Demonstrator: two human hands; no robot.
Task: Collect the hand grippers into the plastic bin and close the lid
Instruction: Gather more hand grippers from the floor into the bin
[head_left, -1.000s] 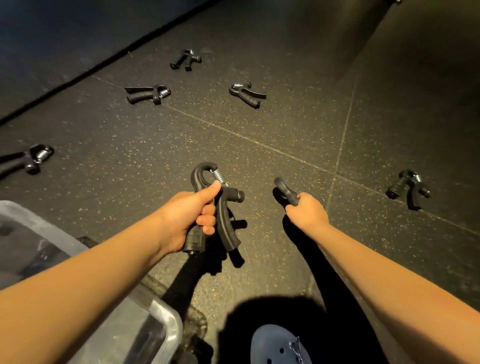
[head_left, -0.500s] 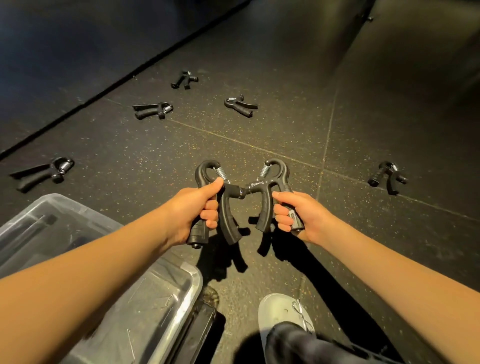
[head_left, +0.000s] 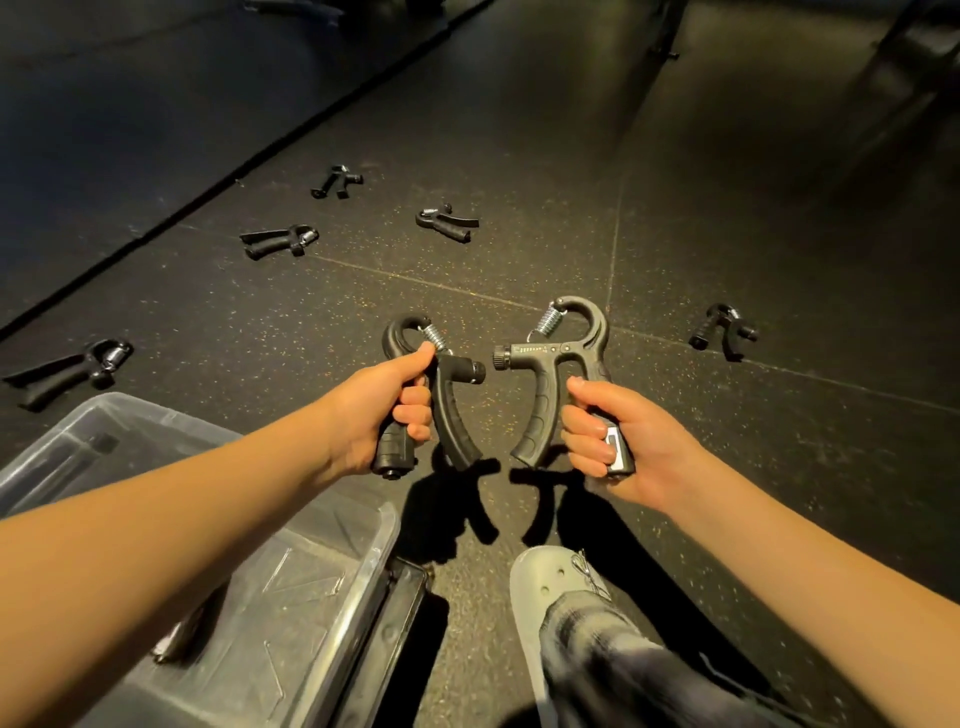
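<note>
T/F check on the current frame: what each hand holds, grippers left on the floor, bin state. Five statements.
1. Each hand holds a hand gripper. True: left hand, right hand.
2. The two held grippers touch. False: a gap separates their knobs.
3. Five grippers lie on the floor. True.
4. The plastic bin sits at the person's right. False: lower left.
5. The bin's lid is closed. False: it is open.

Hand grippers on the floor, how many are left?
5: far left, left-centre, farthest back, centre, right. Others may lie outside the view.
</note>
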